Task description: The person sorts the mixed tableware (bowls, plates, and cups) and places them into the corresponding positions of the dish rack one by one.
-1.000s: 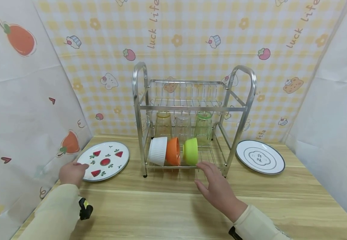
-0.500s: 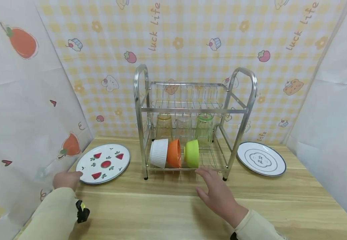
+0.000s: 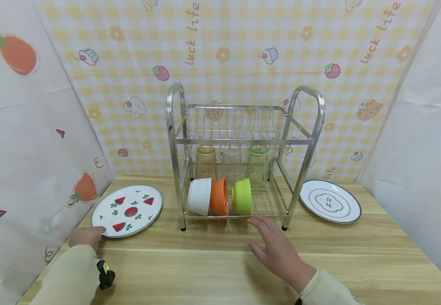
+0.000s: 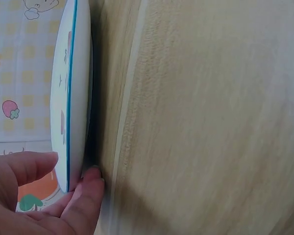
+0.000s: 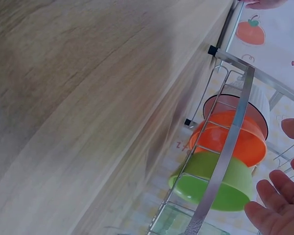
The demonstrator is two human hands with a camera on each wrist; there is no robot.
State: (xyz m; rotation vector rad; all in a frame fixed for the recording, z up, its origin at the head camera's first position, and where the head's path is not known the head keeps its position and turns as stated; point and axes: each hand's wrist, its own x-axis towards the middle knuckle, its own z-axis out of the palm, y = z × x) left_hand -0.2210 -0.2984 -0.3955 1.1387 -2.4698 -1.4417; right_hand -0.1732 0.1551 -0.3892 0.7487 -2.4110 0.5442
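Observation:
In the head view, a white plate with watermelon pictures [image 3: 144, 214] lies at the left of the table. My left hand [image 3: 86, 237] holds its near-left rim, with the thumb [image 4: 39, 164] on the upper face and the fingers [image 4: 85, 196] curled under the edge. My right hand [image 3: 277, 252] is held with relaxed fingers before the lower front bar of a metal dish rack [image 3: 243, 141], and grips nothing. On the lower tier, a white bowl [image 3: 200, 197], an orange bowl [image 3: 218, 197] and a green bowl [image 3: 241, 197] stand on their sides.
Behind the bowls stand three upturned glasses: yellow [image 3: 206, 163], clear [image 3: 230, 163] and green [image 3: 257, 163]. A white plate with a dark rim [image 3: 348, 207] lies right of the rack. Patterned cloth walls [image 3: 224, 84] enclose the table at the back and sides.
My left hand has drawn back a little toward the plate's near-left rim, its thumb now less far over the plate. The right hand stays before the rack. The head view shifts slightly.

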